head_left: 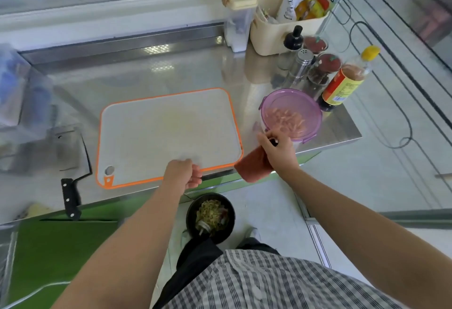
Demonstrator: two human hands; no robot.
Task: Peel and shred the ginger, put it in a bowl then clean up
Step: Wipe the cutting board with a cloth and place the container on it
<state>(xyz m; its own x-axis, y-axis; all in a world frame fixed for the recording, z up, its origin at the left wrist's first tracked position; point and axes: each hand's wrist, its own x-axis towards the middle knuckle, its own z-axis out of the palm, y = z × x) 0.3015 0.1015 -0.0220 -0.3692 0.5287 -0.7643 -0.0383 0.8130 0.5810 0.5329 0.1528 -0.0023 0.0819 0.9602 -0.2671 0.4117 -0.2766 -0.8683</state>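
A stainless steel counter (137, 81) ran below a window ledge, with a pale tiled floor showing off its near edge. At the far left a cleaver (69, 152) lay flat on the steel, its black handle pointing toward the person and overhanging the counter's front edge. Just beside it lay a white cutting board (168, 125) with an orange rim, flat on the counter and wiped bare of ginger. The left hand (182, 173) gripped the board's near edge, its fingers curled round the rim.

Below, on the floor between the person's feet, stood a black bin (189, 213) holding pale scraps.

Right of the board's near corner, the right hand (278, 152) held a reddish-brown cloth (253, 165), fingers clenched about it so that it hung past the counter's front. The fingertips sat close to the near rim of a bowl (318, 115) with a translucent purple top; whether they touched it could not be told. The shredded ginger (288, 119) lay inside that bowl, seen through the purple.

Behind the bowl stood a metal shaker (302, 64), red-topped jars (327, 63) and a yellow-capped sauce bottle (342, 86). Farther back sat a cream basket (274, 27) of packets.
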